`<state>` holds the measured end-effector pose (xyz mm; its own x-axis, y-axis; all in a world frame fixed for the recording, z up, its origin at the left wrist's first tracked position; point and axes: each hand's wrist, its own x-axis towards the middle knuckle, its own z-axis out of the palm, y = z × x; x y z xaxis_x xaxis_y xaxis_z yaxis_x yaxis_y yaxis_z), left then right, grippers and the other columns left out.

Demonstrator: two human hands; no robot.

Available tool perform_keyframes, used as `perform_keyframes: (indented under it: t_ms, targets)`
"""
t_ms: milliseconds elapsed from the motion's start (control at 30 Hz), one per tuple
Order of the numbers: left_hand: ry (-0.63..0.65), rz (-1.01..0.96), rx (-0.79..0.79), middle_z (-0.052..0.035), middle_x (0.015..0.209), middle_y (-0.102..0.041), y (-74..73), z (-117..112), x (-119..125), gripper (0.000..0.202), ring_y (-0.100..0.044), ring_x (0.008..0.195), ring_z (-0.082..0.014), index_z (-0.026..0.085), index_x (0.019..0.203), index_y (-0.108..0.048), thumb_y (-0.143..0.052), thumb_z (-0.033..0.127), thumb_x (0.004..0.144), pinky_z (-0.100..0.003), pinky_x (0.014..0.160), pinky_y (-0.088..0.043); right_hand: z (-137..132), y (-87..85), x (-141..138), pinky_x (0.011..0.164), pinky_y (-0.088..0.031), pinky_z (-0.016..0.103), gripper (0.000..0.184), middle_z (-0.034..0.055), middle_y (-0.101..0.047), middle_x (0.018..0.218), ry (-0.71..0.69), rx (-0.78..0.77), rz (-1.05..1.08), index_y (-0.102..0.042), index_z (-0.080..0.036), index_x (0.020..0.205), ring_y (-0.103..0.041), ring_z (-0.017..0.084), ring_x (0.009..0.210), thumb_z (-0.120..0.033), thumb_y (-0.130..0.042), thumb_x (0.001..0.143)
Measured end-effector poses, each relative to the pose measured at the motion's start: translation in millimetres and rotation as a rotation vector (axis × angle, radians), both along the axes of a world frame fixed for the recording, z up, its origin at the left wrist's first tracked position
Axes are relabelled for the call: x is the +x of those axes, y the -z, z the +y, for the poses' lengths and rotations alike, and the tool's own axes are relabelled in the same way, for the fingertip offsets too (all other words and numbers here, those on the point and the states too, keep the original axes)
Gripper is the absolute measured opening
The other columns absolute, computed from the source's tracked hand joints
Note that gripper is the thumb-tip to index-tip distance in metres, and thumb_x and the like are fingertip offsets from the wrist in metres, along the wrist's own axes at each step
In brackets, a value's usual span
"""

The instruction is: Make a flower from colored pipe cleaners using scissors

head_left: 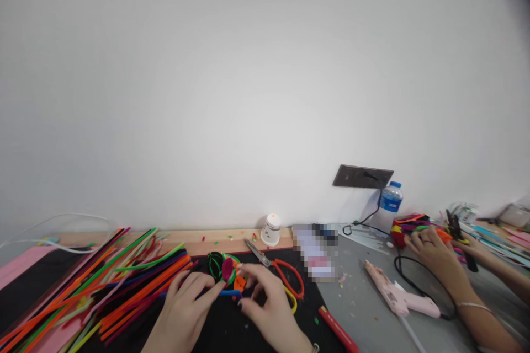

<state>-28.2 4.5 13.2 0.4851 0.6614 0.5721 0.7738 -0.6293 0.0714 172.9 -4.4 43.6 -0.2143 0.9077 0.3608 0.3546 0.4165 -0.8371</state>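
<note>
My left hand is closed on a blue pipe cleaner, whose end sticks out to the right past the fingers. My right hand curls its fingertips around a small orange pipe-cleaner piece, with the thumb lower down. Between and just behind both hands lie a magenta fuzzy piece and a black-and-green bundle. Fingers partly hide how these pieces join. Scissors with orange handles lie behind my right hand, partly covered by it.
Many coloured pipe cleaners spread at left. A white cup stands upside down by the wall. At right are a red-handled tool, a pink glue gun with its cord, a water bottle, and another person's hands handling colourful material.
</note>
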Motion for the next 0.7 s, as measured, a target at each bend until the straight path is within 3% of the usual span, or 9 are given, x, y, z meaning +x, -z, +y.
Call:
perform_keyframes:
  t_ms: [133, 233, 400, 700]
  targets:
    - [0.116, -0.054, -0.031, -0.0033, 0.083, -0.062, -4.0, -3.2, 5.4, 0.039, -0.057, 0.079, -0.017, 0.024, 0.109, -0.055, -0.038, 0.005, 0.081, -0.035, 0.08, -0.044, -2.5, 9.3, -10.2, 0.059, -0.044, 0.024, 0.015, 0.0023, -0.065, 0.071, -0.05, -0.102, 0.066, -0.068, -0.02, 0.081, -0.056, 0.014, 0.06, -0.016, -0.057, 0.072]
    - [0.166, -0.117, -0.12, -0.0043, 0.082, -0.063, -8.9, -6.9, 10.3, 0.035, -0.059, 0.075, -0.016, 0.022, 0.107, -0.056, -0.034, 0.009, 0.084, -0.026, 0.073, -0.049, 3.5, 15.6, -11.4, 0.048, -0.041, 0.021, 0.013, 0.0018, -0.061, 0.06, -0.027, -0.239, 0.305, -0.065, -0.015, 0.073, -0.051, 0.011, 0.049, -0.02, -0.054, 0.076]
    - [0.102, -0.18, -0.279, -0.0027, 0.076, -0.064, -11.7, -8.7, 11.6, 0.03, -0.062, 0.065, -0.0135, 0.022, 0.098, -0.059, -0.033, 0.015, 0.085, -0.017, 0.059, -0.049, 13.7, 13.2, -3.5, 0.043, -0.036, 0.02, 0.017, -0.0006, -0.055, 0.056, 0.075, -0.323, 0.614, -0.057, -0.013, 0.075, -0.044, 0.009, 0.045, -0.03, -0.06, 0.073]
    - [-0.072, -0.216, -0.441, -0.0001, 0.069, -0.062, -11.9, -6.8, 6.6, 0.028, -0.06, 0.063, -0.0148, 0.024, 0.077, -0.06, -0.034, 0.019, 0.086, -0.02, 0.057, -0.045, 25.7, 12.7, 16.7, 0.046, -0.034, 0.02, 0.024, -0.0043, -0.046, 0.057, 0.252, -0.258, 0.977, -0.044, -0.018, 0.065, -0.041, 0.008, 0.049, -0.033, -0.061, 0.071]
